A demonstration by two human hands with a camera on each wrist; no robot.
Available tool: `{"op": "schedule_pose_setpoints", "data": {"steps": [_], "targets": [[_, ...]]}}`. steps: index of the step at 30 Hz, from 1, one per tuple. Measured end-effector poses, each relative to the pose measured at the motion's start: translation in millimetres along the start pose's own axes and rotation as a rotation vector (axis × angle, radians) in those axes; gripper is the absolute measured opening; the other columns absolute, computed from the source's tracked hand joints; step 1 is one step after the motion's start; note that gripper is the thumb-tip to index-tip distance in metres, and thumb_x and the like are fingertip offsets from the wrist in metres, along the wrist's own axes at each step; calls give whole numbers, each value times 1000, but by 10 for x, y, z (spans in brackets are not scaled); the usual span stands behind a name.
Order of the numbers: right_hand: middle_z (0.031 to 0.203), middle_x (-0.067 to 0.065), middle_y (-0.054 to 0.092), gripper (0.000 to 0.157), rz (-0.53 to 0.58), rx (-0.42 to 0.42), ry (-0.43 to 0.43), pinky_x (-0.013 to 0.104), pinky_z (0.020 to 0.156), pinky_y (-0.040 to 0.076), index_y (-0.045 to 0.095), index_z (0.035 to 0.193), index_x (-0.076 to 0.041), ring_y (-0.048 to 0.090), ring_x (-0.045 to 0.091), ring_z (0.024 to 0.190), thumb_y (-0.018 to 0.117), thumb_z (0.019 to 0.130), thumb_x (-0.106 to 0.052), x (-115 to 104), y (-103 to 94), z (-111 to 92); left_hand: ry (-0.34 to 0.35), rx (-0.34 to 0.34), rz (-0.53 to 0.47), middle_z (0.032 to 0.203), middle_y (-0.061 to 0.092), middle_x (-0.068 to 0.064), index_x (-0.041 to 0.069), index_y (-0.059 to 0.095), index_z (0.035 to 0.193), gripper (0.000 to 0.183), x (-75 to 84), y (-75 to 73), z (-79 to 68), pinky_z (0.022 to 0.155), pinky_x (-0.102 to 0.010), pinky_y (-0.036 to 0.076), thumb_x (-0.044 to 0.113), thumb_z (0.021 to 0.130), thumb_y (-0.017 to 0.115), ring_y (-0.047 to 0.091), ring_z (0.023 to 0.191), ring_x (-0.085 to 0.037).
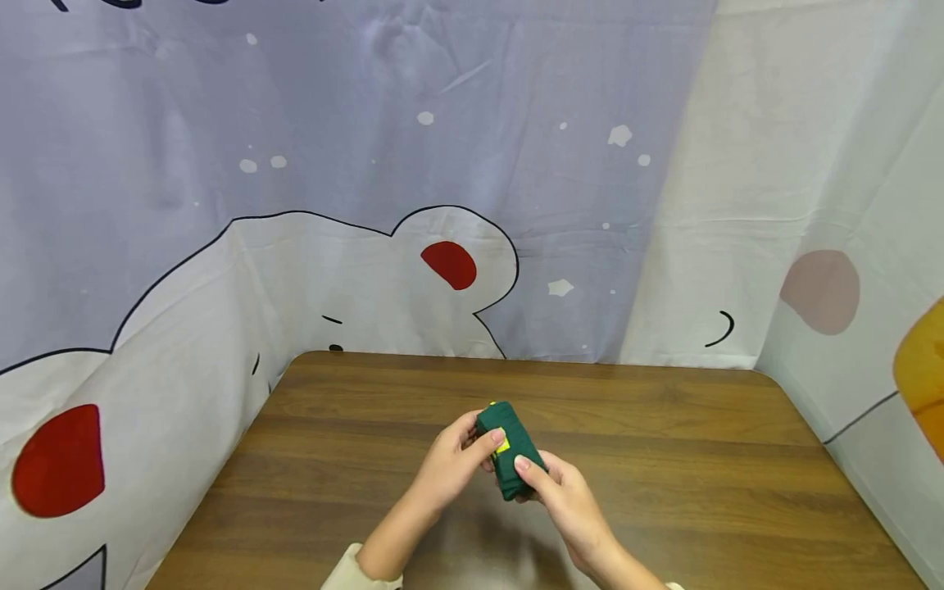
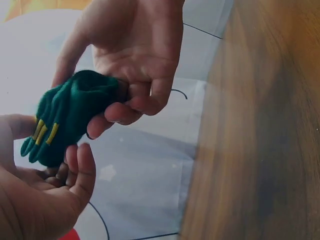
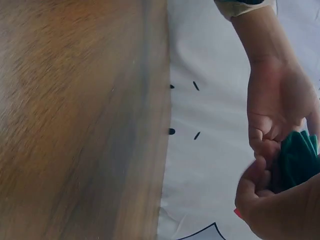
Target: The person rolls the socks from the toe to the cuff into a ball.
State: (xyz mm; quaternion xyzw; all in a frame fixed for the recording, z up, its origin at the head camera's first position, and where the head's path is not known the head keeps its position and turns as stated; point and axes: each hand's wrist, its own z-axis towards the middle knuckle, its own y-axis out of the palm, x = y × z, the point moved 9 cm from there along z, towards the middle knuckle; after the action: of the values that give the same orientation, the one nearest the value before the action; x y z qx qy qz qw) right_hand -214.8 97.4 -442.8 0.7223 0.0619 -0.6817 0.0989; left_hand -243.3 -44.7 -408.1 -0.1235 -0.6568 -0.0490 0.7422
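Note:
A folded bundle of dark green cloth [image 1: 520, 441] with a yellow patch is held above the wooden table by both hands. My left hand [image 1: 448, 465] pinches its upper left side, the thumb lying on top by the yellow patch. At the lower right end my right hand [image 1: 574, 501] grips it, thumb on top and fingers underneath. In the left wrist view the green cloth [image 2: 75, 107] shows stacked folds and yellow stripes along one edge. Part of the green cloth [image 3: 297, 160] also appears between the hands in the right wrist view; its underside is mostly hidden.
The brown wooden table [image 1: 701, 459] has rounded far corners. A printed fabric curtain [image 1: 568, 180] with cartoon shapes hangs behind it and along both sides. Light sleeve cuffs [image 1: 357, 571] show at the wrists.

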Motion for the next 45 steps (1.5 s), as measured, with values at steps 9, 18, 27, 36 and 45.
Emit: {"op": "schedule_pose_setpoints", "data": {"steps": [9,18,27,36,45], "targets": [[96,12,72,35,-85,49,-14,29,80,56,65,117,4,68,19,86,70,96,-23,-15,-73,-22,21,-58,39,88,66,-5,-4,64,112,29,-23,58,31,72,-25,52,23,100,63,60,79,-14],[102,10,75,36,9,-46,-104,29,86,55,58,127,10,71,16,93,59,102,-16,-49,-66,-49,47,-128,16,101,65,-8,-2,62,125,39,14,157,46,78,-28,55,28,101,62,61,86,-14],[106,5,75,39,104,-117,-167,29,89,55,50,131,17,70,15,97,52,104,-11,-124,-43,-78,123,-221,-59,104,63,-8,-6,56,134,43,90,243,2,81,-25,51,27,106,52,59,90,-10],[99,4,76,29,19,-94,-205,30,85,55,59,120,12,71,15,91,53,104,-11,-161,-43,-103,91,-209,45,98,62,-8,-4,60,126,37,126,255,-37,75,-25,54,20,98,60,61,84,-12],[94,9,75,22,-95,-33,-217,33,77,60,63,111,8,72,15,83,62,101,-12,-149,-53,-86,39,-140,27,94,63,-6,-5,64,118,33,64,222,-20,74,-25,53,17,94,61,59,82,-13]]}}
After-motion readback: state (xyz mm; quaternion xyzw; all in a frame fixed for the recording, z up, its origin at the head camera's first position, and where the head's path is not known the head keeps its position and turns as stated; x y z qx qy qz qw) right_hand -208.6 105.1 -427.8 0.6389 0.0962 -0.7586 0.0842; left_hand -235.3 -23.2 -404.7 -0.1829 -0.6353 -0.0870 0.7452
